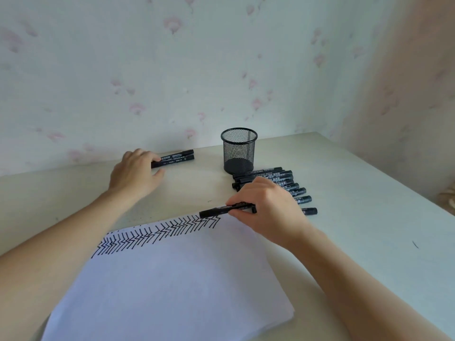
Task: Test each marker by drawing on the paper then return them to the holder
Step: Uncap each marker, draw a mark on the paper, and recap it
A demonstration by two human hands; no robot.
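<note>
Black mesh holder (pixel 238 150) stands far on the table (pixel 357 217). Right hand (pixel 268 212) pinches a capped marker (pixel 227 210) level over the paper's (pixel 172 286) far edge, beside a row of markers (pixel 290 183). Left hand (pixel 135 173) rests, fingers curled, on two markers (pixel 176 157) at far left.

The person's two forearms are bare, with no sleeves showing; both hands, left (pixel 134 174) and right (pixel 267 209), are ungloved.
</note>
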